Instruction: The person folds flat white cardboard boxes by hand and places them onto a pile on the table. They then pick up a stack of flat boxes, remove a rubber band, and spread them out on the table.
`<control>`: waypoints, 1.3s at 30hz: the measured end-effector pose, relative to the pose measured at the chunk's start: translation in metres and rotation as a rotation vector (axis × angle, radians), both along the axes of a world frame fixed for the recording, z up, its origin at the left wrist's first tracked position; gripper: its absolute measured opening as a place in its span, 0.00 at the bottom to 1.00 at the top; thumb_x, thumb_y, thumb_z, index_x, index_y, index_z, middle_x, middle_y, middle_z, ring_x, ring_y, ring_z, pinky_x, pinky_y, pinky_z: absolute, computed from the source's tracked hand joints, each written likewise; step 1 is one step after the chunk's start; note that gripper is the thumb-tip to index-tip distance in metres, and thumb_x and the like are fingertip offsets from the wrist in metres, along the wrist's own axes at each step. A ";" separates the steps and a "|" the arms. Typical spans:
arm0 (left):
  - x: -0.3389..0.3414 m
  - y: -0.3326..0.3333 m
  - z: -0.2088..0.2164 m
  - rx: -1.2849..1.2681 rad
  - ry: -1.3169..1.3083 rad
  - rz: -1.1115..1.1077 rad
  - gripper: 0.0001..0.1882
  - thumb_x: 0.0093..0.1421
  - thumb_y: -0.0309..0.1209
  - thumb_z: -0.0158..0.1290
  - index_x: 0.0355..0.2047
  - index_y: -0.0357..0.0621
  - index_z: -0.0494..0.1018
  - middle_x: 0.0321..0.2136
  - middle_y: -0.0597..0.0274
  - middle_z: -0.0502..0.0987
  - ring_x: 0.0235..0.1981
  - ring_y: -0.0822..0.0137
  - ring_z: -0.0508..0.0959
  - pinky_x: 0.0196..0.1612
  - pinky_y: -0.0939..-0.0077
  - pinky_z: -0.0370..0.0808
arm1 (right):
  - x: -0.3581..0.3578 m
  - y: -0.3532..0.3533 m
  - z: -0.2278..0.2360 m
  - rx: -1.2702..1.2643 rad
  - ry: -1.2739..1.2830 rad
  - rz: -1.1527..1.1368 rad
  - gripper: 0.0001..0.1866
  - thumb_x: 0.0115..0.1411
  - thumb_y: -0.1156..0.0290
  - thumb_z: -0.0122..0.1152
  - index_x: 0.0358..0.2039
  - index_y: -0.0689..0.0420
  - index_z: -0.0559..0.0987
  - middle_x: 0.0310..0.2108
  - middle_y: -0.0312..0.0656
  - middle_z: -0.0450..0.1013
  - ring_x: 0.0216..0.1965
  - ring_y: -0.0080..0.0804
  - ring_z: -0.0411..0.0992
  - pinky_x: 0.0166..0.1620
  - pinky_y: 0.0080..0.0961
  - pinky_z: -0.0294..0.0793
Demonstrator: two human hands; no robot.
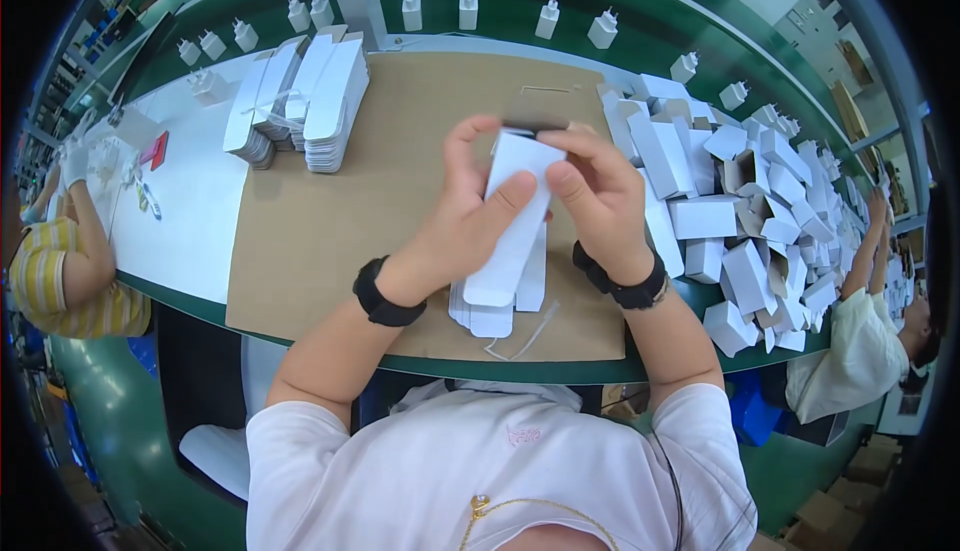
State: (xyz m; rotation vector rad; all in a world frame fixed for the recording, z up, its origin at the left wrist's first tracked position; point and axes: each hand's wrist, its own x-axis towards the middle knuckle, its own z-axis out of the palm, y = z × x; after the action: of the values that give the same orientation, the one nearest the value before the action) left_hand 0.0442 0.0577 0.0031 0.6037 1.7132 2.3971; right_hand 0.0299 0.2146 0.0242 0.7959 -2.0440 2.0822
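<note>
A narrow white carton (517,219) is held between both hands above the brown board, tilted slightly, its far end raised with a dark opening edge showing. My left hand (470,201) is closed on its left side, thumb lying on the top face and index finger curled at the far end. My right hand (603,201) grips the far right corner, thumb against the side and fingers over the end. Motion blurs a dark patch beyond the fingertips. Beneath the carton lie flat, unfolded white cartons (490,323), beside a loose white string (537,329).
Bundles of flat white cartons (335,101) stand at the far left of the brown cardboard sheet (290,271). A large heap of formed white boxes (745,266) fills the right side. White plug adapters (547,17) line the green conveyor behind. People work at both sides.
</note>
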 end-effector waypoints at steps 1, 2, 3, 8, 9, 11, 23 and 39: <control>-0.002 -0.001 0.002 0.068 0.002 0.001 0.31 0.61 0.36 0.48 0.56 0.46 0.41 0.36 0.55 0.70 0.35 0.71 0.71 0.37 0.81 0.68 | 0.000 0.001 -0.001 0.001 0.000 0.001 0.10 0.60 0.69 0.54 0.39 0.61 0.74 0.34 0.38 0.71 0.40 0.25 0.68 0.43 0.18 0.66; -0.004 -0.004 0.001 0.069 0.002 0.002 0.31 0.61 0.36 0.48 0.56 0.46 0.41 0.36 0.55 0.70 0.35 0.71 0.71 0.37 0.81 0.68 | -0.001 0.002 -0.003 0.016 0.120 -0.012 0.13 0.59 0.70 0.54 0.44 0.61 0.72 0.38 0.42 0.72 0.45 0.30 0.67 0.46 0.21 0.66; -0.006 -0.008 0.000 -0.029 0.030 -0.024 0.32 0.61 0.36 0.49 0.56 0.46 0.40 0.36 0.54 0.70 0.36 0.70 0.72 0.38 0.79 0.68 | -0.001 0.003 -0.004 0.031 0.240 -0.025 0.17 0.59 0.71 0.55 0.48 0.61 0.71 0.43 0.47 0.72 0.50 0.35 0.67 0.49 0.23 0.66; -0.007 -0.010 -0.003 -0.249 0.147 0.002 0.37 0.59 0.37 0.51 0.57 0.46 0.39 0.37 0.51 0.70 0.37 0.66 0.73 0.40 0.75 0.69 | -0.012 0.021 0.007 0.139 0.137 0.148 0.16 0.56 0.72 0.57 0.45 0.65 0.75 0.44 0.49 0.72 0.48 0.36 0.69 0.49 0.25 0.67; -0.007 -0.011 -0.003 -0.299 0.175 0.008 0.37 0.58 0.37 0.52 0.57 0.46 0.39 0.37 0.50 0.70 0.37 0.65 0.73 0.41 0.74 0.69 | -0.010 0.020 0.012 0.127 0.027 0.131 0.15 0.55 0.73 0.57 0.43 0.65 0.76 0.44 0.48 0.73 0.46 0.33 0.71 0.48 0.24 0.68; -0.003 -0.013 -0.001 -0.351 0.199 0.004 0.37 0.58 0.37 0.53 0.57 0.45 0.39 0.37 0.49 0.70 0.38 0.64 0.73 0.42 0.72 0.69 | -0.006 0.021 0.015 0.112 -0.088 0.107 0.14 0.55 0.75 0.57 0.41 0.66 0.77 0.43 0.47 0.73 0.44 0.30 0.72 0.47 0.23 0.69; 0.000 -0.011 0.006 -0.392 0.213 0.023 0.38 0.57 0.37 0.53 0.57 0.44 0.40 0.38 0.46 0.70 0.37 0.62 0.73 0.41 0.72 0.69 | -0.005 0.028 0.014 0.150 -0.089 0.223 0.13 0.58 0.74 0.52 0.42 0.64 0.77 0.48 0.50 0.70 0.53 0.35 0.66 0.52 0.22 0.64; -0.006 -0.001 0.019 -1.361 0.002 0.106 0.36 0.47 0.36 0.60 0.52 0.29 0.60 0.32 0.38 0.75 0.34 0.48 0.77 0.37 0.66 0.74 | 0.026 0.210 0.064 1.103 0.855 -1.531 0.17 0.44 0.76 0.65 0.38 0.55 0.79 0.40 0.44 0.74 0.41 0.39 0.71 0.43 0.30 0.71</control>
State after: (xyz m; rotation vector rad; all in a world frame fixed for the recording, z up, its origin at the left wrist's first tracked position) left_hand 0.0380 0.0563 0.0225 0.2488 2.7502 0.7595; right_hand 0.0562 0.4247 0.0879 -0.0564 -1.8771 -0.2081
